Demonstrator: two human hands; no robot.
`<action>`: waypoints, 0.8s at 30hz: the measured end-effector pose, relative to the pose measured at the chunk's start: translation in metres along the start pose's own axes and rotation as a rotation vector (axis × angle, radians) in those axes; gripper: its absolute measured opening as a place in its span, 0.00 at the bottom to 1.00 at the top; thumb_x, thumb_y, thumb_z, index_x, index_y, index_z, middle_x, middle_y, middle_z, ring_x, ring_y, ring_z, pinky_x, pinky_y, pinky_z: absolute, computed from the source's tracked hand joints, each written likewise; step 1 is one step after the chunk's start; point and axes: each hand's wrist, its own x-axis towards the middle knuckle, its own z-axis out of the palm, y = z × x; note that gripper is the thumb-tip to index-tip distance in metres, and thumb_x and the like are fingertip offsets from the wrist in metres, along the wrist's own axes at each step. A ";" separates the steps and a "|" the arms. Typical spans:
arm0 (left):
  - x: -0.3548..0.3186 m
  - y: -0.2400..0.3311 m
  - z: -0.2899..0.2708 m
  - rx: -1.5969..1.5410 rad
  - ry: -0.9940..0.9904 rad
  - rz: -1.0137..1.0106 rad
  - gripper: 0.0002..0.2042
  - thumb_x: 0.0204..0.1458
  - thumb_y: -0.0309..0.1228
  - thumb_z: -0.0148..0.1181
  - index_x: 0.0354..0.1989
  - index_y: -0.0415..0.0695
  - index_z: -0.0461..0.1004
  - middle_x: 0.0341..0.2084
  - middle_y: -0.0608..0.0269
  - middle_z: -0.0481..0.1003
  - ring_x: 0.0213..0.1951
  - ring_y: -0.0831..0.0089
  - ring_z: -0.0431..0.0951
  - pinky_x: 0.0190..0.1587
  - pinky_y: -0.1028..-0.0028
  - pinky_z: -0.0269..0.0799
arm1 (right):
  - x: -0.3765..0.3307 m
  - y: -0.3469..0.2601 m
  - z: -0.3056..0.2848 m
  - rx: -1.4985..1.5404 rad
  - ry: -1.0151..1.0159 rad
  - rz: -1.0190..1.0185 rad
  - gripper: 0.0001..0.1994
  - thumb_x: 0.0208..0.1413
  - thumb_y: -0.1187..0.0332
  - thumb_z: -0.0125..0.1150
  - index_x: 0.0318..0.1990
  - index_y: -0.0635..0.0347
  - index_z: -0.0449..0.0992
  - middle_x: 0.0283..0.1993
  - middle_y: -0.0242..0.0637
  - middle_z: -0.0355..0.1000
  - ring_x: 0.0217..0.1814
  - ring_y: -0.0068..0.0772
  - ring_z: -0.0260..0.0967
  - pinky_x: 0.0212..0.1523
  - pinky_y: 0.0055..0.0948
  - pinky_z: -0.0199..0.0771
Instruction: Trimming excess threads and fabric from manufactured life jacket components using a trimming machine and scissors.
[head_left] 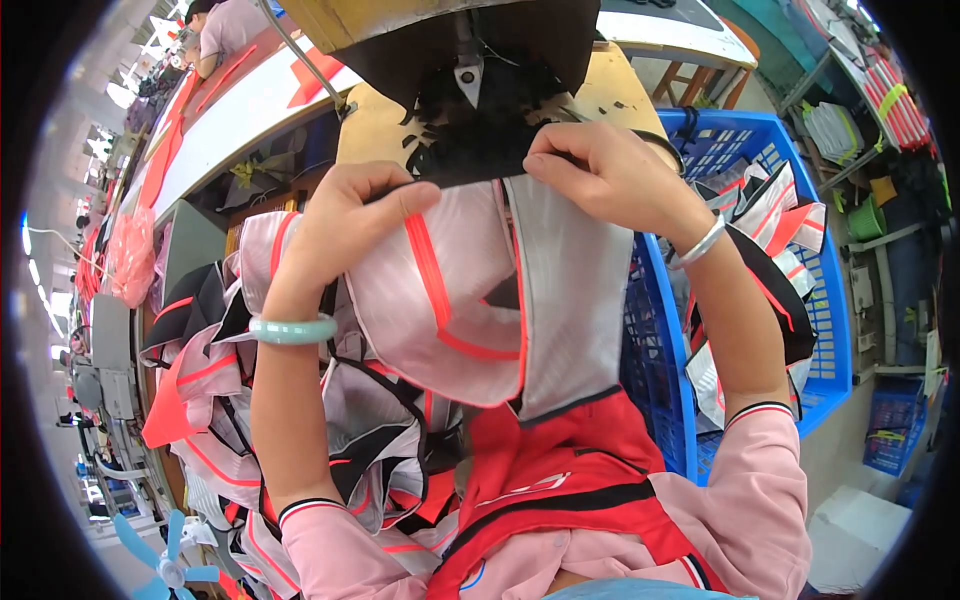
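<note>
My left hand (345, 225) and my right hand (610, 175) both grip the top edge of a white mesh garment piece (475, 300) with red piping and a black border. The piece is held up under the black head of a sewing machine (470, 60), where a heap of black fabric scraps (470, 140) lies. The cloth hangs down toward my lap over a red and black garment (570, 470). A pale green bangle sits on my left wrist and a silver one on my right.
A pile of white, red and black cut pieces (210, 400) is heaped at my left. A blue plastic crate (800, 330) with more pieces stands at my right. A long white table (240, 110) runs at the far left, with another person beyond it.
</note>
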 end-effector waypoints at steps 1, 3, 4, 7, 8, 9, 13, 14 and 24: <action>0.009 -0.003 -0.003 0.002 -0.014 -0.020 0.16 0.51 0.38 0.64 0.27 0.33 0.75 0.18 0.74 0.68 0.24 0.86 0.64 0.28 0.80 0.62 | 0.005 0.004 0.002 0.000 0.004 -0.001 0.13 0.54 0.61 0.55 0.34 0.62 0.77 0.28 0.46 0.74 0.33 0.49 0.72 0.36 0.39 0.69; 0.024 -0.010 -0.008 0.028 -0.008 -0.057 0.17 0.51 0.40 0.63 0.27 0.34 0.76 0.18 0.75 0.68 0.24 0.86 0.63 0.28 0.80 0.62 | 0.017 0.013 0.007 0.022 0.001 0.073 0.14 0.55 0.60 0.55 0.34 0.62 0.77 0.28 0.46 0.74 0.32 0.49 0.72 0.35 0.38 0.69; 0.030 -0.013 -0.012 -0.003 -0.030 -0.097 0.17 0.51 0.40 0.64 0.27 0.35 0.76 0.19 0.75 0.69 0.25 0.86 0.64 0.28 0.80 0.62 | 0.023 0.016 0.008 0.023 0.002 0.071 0.14 0.55 0.60 0.55 0.34 0.62 0.77 0.28 0.46 0.74 0.32 0.49 0.72 0.35 0.38 0.69; 0.043 -0.016 -0.017 -0.050 -0.061 -0.185 0.13 0.54 0.38 0.62 0.29 0.39 0.77 0.22 0.79 0.70 0.26 0.90 0.64 0.30 0.84 0.62 | 0.040 0.028 0.013 0.050 0.014 0.040 0.15 0.55 0.58 0.55 0.35 0.62 0.78 0.28 0.45 0.74 0.31 0.46 0.72 0.35 0.37 0.70; 0.047 -0.018 -0.020 -0.099 -0.072 -0.215 0.13 0.54 0.39 0.62 0.31 0.39 0.77 0.24 0.78 0.72 0.27 0.90 0.66 0.31 0.84 0.64 | 0.045 0.032 0.014 0.055 0.006 0.046 0.15 0.55 0.58 0.55 0.35 0.62 0.78 0.28 0.44 0.74 0.30 0.43 0.72 0.35 0.35 0.70; 0.052 -0.019 -0.022 -0.149 -0.083 -0.245 0.14 0.54 0.39 0.63 0.32 0.38 0.78 0.25 0.77 0.73 0.27 0.89 0.68 0.32 0.84 0.66 | 0.049 0.036 0.015 0.060 -0.002 0.052 0.16 0.55 0.57 0.55 0.36 0.62 0.79 0.27 0.43 0.74 0.29 0.41 0.72 0.35 0.34 0.70; 0.059 -0.019 -0.024 -0.216 -0.068 -0.269 0.17 0.52 0.42 0.65 0.34 0.37 0.79 0.26 0.71 0.76 0.26 0.85 0.72 0.31 0.82 0.68 | 0.063 0.044 0.018 0.074 -0.011 0.086 0.16 0.55 0.56 0.56 0.36 0.60 0.79 0.26 0.40 0.74 0.29 0.35 0.72 0.35 0.31 0.70; 0.061 -0.021 -0.026 -0.233 -0.065 -0.280 0.18 0.52 0.42 0.65 0.35 0.36 0.78 0.27 0.69 0.77 0.27 0.84 0.74 0.32 0.82 0.70 | 0.065 0.044 0.017 0.048 -0.034 0.087 0.16 0.57 0.56 0.55 0.38 0.60 0.79 0.28 0.37 0.74 0.30 0.29 0.71 0.36 0.27 0.70; 0.067 -0.033 -0.029 -0.324 0.003 -0.254 0.21 0.52 0.44 0.63 0.41 0.34 0.76 0.30 0.65 0.78 0.29 0.81 0.76 0.34 0.80 0.72 | 0.072 0.041 0.011 0.133 0.018 0.076 0.17 0.59 0.54 0.55 0.41 0.58 0.79 0.33 0.33 0.75 0.35 0.24 0.70 0.42 0.23 0.69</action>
